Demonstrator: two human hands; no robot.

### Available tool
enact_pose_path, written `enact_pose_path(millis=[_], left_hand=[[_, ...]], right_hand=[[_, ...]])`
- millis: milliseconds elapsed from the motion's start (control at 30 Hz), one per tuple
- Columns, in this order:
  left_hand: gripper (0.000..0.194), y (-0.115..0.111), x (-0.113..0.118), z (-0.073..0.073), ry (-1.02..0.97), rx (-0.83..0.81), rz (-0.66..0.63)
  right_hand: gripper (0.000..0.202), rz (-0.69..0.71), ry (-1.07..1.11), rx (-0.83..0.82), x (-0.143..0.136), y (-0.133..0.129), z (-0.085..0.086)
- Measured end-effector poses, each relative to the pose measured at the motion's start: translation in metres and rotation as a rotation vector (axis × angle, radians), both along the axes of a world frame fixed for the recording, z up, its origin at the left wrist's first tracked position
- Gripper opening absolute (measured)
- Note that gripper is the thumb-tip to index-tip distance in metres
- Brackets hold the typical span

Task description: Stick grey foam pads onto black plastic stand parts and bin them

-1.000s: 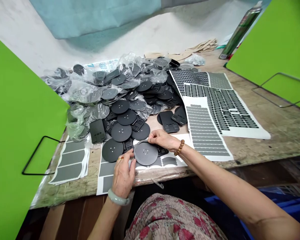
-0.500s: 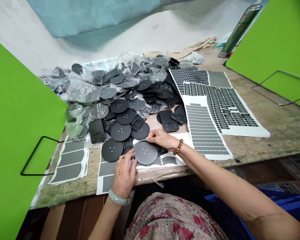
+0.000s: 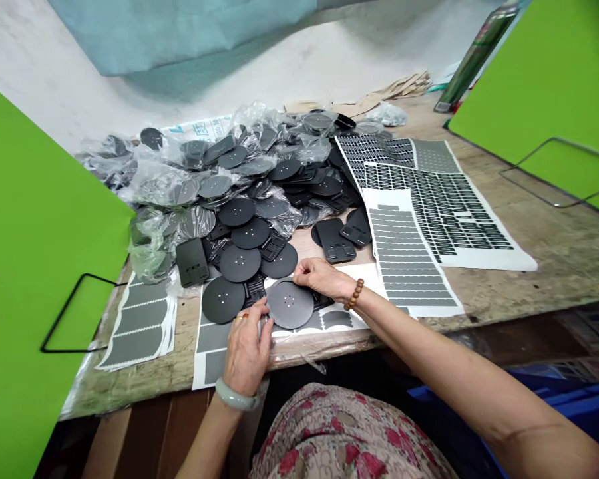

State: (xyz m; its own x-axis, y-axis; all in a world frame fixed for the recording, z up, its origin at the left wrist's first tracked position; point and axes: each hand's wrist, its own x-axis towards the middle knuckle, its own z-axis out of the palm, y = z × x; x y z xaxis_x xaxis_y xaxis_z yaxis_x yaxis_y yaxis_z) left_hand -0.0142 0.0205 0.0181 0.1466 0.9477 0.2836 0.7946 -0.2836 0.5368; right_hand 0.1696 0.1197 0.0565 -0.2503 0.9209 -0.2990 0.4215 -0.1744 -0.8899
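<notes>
A round dark-grey disc [image 3: 290,305] with small holes at its middle lies near the table's front edge, with a thin second edge along its top. My left hand [image 3: 248,346] rests at its left side, fingertips and thumb against the rim. At the disc's upper right rim, my right hand [image 3: 315,274] is closed in a pinch; whether it grips the disc or a thin layer on it is hard to tell. Beneath lies a white sheet of grey stickers [image 3: 212,356]. A ribbed black part [image 3: 323,301] shows just right of the disc.
Behind are black discs [image 3: 240,264] and many plastic-bagged ones [image 3: 214,186]. Rectangular black plates [image 3: 192,261] lie about. Sticker sheets [image 3: 414,259] cover the right side; more sheets [image 3: 142,326] lie left. Green panels [image 3: 40,266] with wire handles flank the table, and a can [image 3: 474,60] stands back right.
The whole view has shifted very slightly. Both hands stay at the disc in the same pose.
</notes>
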Motion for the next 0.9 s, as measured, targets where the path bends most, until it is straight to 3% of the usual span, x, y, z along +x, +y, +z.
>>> enact_pose_path(millis=[233,533,900], left_hand=[[0.020,0.005,-0.001,0.005,0.004,0.041,0.006],[0.029,0.022,0.011,0.009,0.177,0.051,-0.170],[0.028,0.023,0.016,0.004,0.284,0.049,-0.148]], right_hand=[[0.009,0.032,-0.010,0.027,0.001,0.001,-0.002],[0.006,0.016,-0.053,0.037,0.002,0.002,-0.005],[0.006,0.066,-0.283,0.137,0.002,0.003,-0.004]])
